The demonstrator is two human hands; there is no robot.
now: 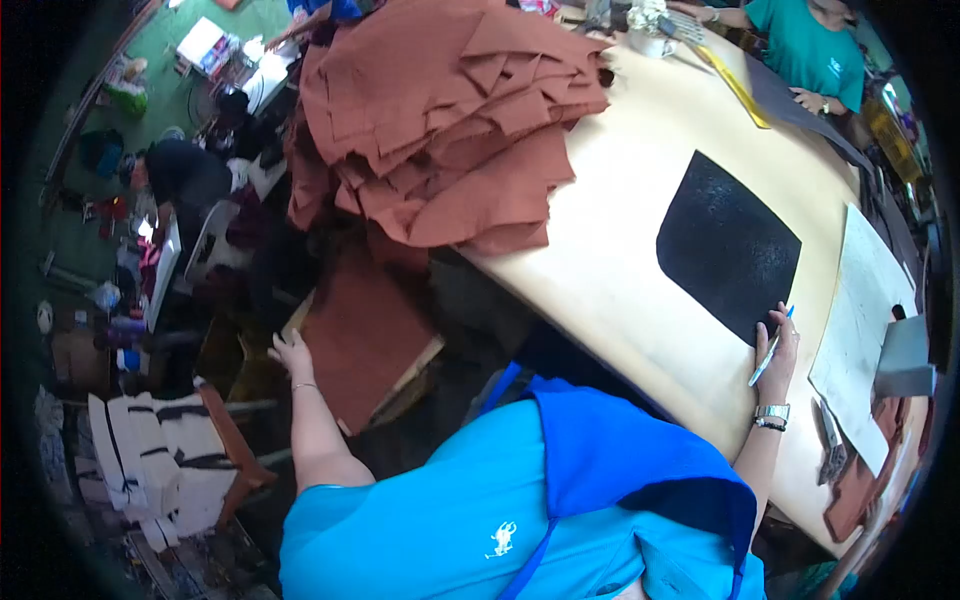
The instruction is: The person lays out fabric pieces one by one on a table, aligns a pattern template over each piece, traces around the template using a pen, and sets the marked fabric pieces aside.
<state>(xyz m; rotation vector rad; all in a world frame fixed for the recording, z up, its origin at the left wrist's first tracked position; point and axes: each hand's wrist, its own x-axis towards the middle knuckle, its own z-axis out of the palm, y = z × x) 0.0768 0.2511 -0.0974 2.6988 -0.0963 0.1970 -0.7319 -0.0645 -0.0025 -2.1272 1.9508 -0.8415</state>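
The right hand (779,352), closed around a pen (762,368) at the near corner of the black piece (728,245) on the table (595,250), should press lightly (the left hand (291,358), fingers spread, is beside a brown sheet (365,335)).

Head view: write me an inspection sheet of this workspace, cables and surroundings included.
Surface: pale cream tabletop, partly covered.
Work materials: black four-sided flat sheet on the tabletop; large heap of reddish-brown sheets overhanging its left edge.
Clutter: pale grey flat sheet and grey box-shaped object at the right.
Hands: right hand holds a slim blue and white pen at the black sheet's near corner; left hand open beside a lower reddish-brown sheet, contact unclear.
Cables: nothing seen on the tabletop.
Surroundings: person in a green shirt across the table; green floor at left.
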